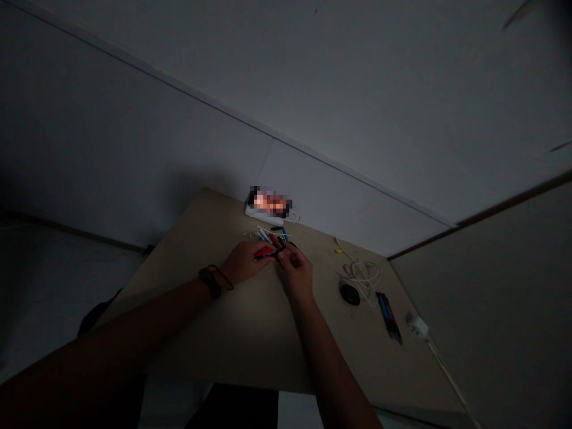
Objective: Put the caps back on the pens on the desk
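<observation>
Dim feed. I see the left hand pinching a small red-and-black item over the table, near its far edge — right hand fingertips at the item's dark end, grip I can't tell. Just beyond: a lit screen. Off right: dark rounded object, pale cable.

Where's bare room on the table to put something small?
On the tabletop, there's bare room between the forearms, toward the near edge; between the right hand and black mouse; and left of the left hand, toward the far left corner. It's crowded between the hands and the lit screen, where thin white sticks lie, and around the white cable and pens.
</observation>
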